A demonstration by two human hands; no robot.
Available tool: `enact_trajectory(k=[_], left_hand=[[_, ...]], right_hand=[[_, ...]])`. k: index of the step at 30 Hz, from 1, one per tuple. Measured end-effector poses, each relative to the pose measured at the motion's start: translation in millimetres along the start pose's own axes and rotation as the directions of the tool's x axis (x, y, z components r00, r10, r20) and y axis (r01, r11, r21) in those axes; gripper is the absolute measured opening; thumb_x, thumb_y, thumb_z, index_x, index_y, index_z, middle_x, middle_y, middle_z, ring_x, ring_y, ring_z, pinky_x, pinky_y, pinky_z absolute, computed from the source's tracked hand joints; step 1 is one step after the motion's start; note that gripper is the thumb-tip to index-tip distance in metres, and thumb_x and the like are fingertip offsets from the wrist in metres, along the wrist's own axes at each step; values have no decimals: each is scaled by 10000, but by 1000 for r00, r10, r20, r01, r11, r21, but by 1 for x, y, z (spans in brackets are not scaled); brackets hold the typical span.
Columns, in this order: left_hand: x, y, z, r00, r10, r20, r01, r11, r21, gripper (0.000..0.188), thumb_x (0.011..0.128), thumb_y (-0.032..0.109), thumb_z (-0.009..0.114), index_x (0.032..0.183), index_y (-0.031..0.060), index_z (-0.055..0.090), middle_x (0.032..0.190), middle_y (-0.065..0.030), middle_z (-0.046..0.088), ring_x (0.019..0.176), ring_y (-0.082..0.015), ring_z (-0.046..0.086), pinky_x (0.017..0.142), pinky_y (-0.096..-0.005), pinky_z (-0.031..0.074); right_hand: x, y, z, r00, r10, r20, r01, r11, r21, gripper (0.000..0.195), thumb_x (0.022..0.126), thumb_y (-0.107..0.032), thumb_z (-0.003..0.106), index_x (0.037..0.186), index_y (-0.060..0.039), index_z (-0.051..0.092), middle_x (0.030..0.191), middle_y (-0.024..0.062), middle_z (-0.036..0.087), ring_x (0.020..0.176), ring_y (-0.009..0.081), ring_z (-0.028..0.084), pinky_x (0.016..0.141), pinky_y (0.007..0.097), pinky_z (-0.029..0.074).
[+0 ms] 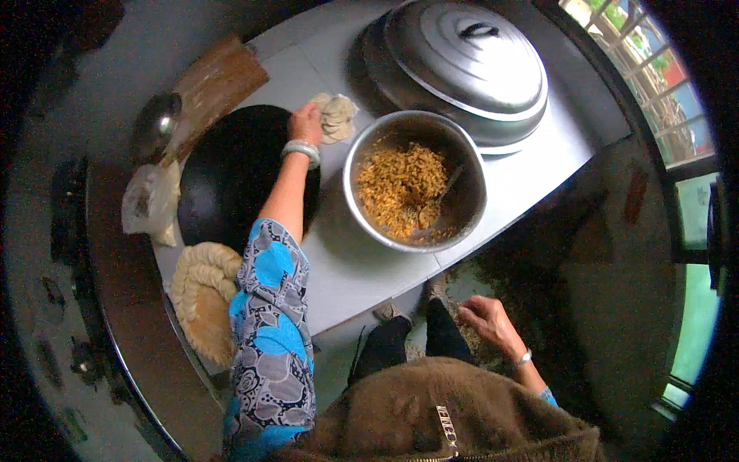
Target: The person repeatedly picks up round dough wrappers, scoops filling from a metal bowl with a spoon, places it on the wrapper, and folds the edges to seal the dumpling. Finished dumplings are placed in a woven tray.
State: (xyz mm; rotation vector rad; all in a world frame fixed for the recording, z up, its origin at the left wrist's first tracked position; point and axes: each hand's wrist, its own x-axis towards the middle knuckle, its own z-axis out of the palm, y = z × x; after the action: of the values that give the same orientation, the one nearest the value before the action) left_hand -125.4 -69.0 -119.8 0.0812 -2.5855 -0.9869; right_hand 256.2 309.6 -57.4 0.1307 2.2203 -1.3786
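My left hand (305, 124) reaches over the rim of a dark wok (231, 179) and touches a stack of thin, pale dough rounds (336, 118) on the white-tiled counter; whether its fingers grip them is hard to tell. To the right of that arm stands a deep metal bowl (474, 215) of orange-brown chopped filling (404, 185), with a metal spoon (451, 183) leaning inside. My right hand (485, 317) hangs in front of my body, below the counter's edge, its fingers curled and nothing visible in them. Overlapping dough rounds (202, 268) lie on a round, tan woven tray (211, 329) at the left.
A large metal pot with a domed lid (456, 58) stands at the counter's far side. Beyond the wok are a wooden board (222, 78) and a round metal utensil (157, 124). A translucent plastic bag (151, 199) lies at its left. The tiled counter's near edge (378, 303) runs diagonally.
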Motion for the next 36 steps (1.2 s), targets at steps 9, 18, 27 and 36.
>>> enact_trajectory(k=[9, 18, 27, 36], left_hand=[[43, -38, 30, 973, 15, 231, -47, 990, 135, 302, 888, 231, 540, 1091, 42, 661, 1087, -203, 644, 1043, -374, 590, 926, -412, 450], [57, -35, 24, 895, 125, 429, -181, 979, 93, 334, 891, 233, 581, 1159, 40, 632, 1091, -178, 654, 1009, -292, 631, 901, -352, 465], [52, -27, 20, 925, 213, 315, -303, 914, 269, 229, 868, 203, 608, 1010, 36, 672, 1020, -153, 664, 954, -272, 635, 859, -373, 480], [51, -20, 22, 930, 135, 343, -204, 963, 174, 202, 857, 168, 598, 1023, 64, 650, 1079, -139, 634, 1038, -324, 585, 930, -387, 440]], right_hand=[[-12, 42, -29, 962, 269, 48, -272, 959, 79, 209, 885, -170, 655, 894, 39, 644, 735, 117, 646, 638, 162, 580, 608, 310, 483], [11, 35, -48, 972, 227, 55, -227, 974, -3, 202, 879, -163, 647, 879, 39, 643, 748, 145, 651, 653, 207, 607, 619, 334, 486], [29, 28, -73, 993, 112, -38, -114, 991, -66, 172, 915, -115, 598, 860, 48, 602, 750, 87, 648, 692, 149, 627, 628, 286, 507], [31, 16, -65, 995, 65, -80, -70, 995, -67, 137, 867, -111, 642, 877, 25, 628, 718, 140, 595, 607, 217, 573, 568, 326, 460]])
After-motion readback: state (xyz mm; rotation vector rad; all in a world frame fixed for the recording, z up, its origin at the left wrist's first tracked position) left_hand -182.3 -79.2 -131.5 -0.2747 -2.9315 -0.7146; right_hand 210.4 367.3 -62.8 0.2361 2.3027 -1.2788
